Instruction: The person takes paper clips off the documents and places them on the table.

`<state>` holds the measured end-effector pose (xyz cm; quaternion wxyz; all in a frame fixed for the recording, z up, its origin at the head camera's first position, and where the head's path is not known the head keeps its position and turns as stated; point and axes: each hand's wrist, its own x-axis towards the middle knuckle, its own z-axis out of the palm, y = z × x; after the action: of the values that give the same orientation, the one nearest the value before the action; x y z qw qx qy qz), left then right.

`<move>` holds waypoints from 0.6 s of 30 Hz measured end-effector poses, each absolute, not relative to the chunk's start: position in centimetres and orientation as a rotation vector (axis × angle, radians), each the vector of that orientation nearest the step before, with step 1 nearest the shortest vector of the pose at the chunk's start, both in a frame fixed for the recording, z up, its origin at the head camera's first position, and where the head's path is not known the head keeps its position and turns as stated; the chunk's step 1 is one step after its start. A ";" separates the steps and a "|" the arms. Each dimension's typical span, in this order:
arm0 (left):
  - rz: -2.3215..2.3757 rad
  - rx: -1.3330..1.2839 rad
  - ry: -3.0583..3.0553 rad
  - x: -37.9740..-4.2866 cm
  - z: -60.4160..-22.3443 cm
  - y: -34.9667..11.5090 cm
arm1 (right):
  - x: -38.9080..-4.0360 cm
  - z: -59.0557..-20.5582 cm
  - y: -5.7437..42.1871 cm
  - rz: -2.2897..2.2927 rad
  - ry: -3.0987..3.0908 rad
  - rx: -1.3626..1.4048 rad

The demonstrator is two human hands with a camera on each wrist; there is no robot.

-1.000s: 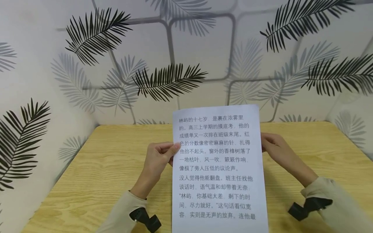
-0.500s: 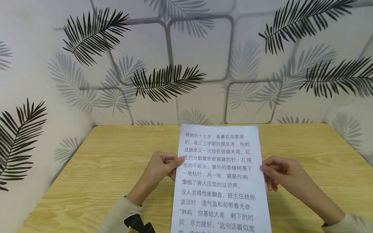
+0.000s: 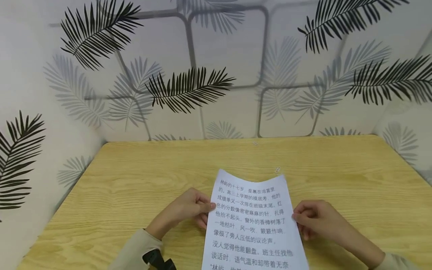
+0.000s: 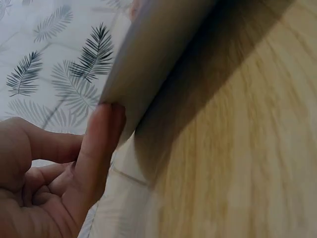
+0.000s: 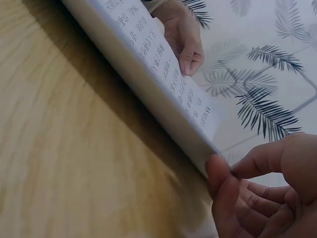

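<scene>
A white sheet of paper (image 3: 251, 225) printed with dark Chinese characters is held up at a tilt in the head view, its top edge bowed downward in the middle. My left hand (image 3: 190, 206) pinches its left edge between thumb and fingers. On the opposite edge, my right hand (image 3: 317, 221) pinches with the thumb in front. The left wrist view has the left hand (image 4: 64, 173) at the paper's edge, with the paper's shaded underside (image 4: 153, 54) beside it. In the right wrist view both the right hand (image 5: 267, 188) and the printed side of the paper (image 5: 158, 59) appear.
A light wooden table (image 3: 118, 180) lies under the paper. Beyond the sheet's top edge is a paper clip (image 3: 277, 170), with another small clip (image 3: 255, 143) near the table's back edge. A leaf-patterned wall (image 3: 229, 112) stands behind.
Both hands have brought the paper lower and closer, tilting it back, and its top edge now bows. The two small clips behind it have come into view.
</scene>
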<state>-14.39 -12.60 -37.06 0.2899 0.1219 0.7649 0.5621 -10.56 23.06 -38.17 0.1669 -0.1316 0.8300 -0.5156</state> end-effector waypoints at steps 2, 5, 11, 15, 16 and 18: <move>1.440 0.312 2.057 -14.4 -37.3 -12.8 | -10.5 -38.6 23.0 -1.411 2.369 -0.372; 1.348 0.304 2.091 -14.4 -37.5 -13.0 | -10.4 -39.1 23.0 -1.322 2.402 -0.371; 1.264 0.307 2.125 -14.5 -37.4 -12.7 | -10.6 -39.1 22.9 -1.185 2.491 -0.387; 1.241 0.302 2.139 -14.8 -37.5 -12.3 | -10.9 -39.0 22.9 -1.131 2.547 -0.383; 1.236 0.306 2.142 -14.8 -37.4 -12.3 | -11.0 -39.0 22.9 -1.127 2.551 -0.383; 1.224 0.316 2.155 -14.9 -37.5 -12.2 | -11.1 -39.0 23.0 -1.125 2.549 -0.377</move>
<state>-14.93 -12.18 -37.45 0.3162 0.1201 0.8183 0.4648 -11.06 23.04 -38.99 0.1642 -0.1323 0.8943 -0.3947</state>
